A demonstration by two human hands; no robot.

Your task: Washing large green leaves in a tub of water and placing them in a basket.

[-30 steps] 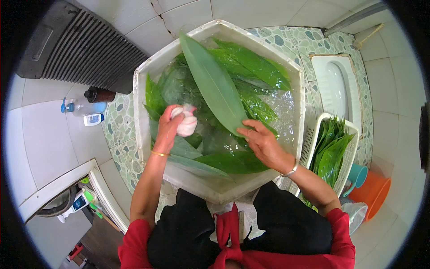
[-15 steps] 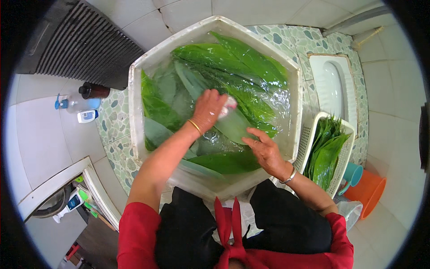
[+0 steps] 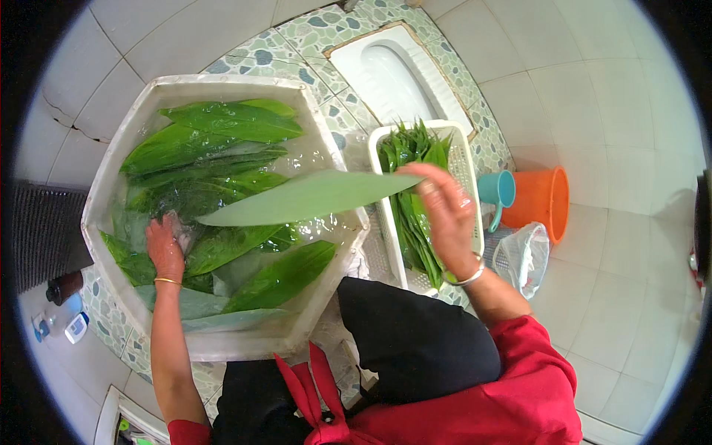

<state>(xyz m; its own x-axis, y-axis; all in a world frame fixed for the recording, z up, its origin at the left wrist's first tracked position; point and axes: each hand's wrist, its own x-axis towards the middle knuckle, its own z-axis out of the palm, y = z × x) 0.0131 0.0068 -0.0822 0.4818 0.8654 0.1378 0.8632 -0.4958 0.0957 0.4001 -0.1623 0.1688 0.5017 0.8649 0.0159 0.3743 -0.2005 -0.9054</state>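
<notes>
My right hand [image 3: 448, 219] pinches one end of a long pale-green leaf [image 3: 311, 194], above the white basket [image 3: 475, 211]. The leaf stretches left across the tub's rim, its far tip over the water. Inside the big white six-sided tub [image 3: 335, 122], my left hand [image 3: 165, 251] is low at the water, closed on a wet whitish cloth [image 3: 182, 231], partly hidden by the fingers and splashing. Around it, broad green leaves [image 3: 230, 120] float or lie in the water. The basket holds a bundle of narrow-looking, overlapping green leaves [image 3: 412, 230].
Right of the basket stand a teal dipper [image 3: 497, 188], an orange bucket [image 3: 540, 194] and a bag-lined bin [image 3: 528, 256]. A squat toilet [image 3: 393, 70] is set in the floor beyond. Bottles [image 3: 76, 327] and a black ridged panel [image 3: 44, 230] are at the left.
My right hand has lifted the leaf out of the tub and carried it right, over the basket. My left hand stays in the tub with the cloth. The view has swung right.
</notes>
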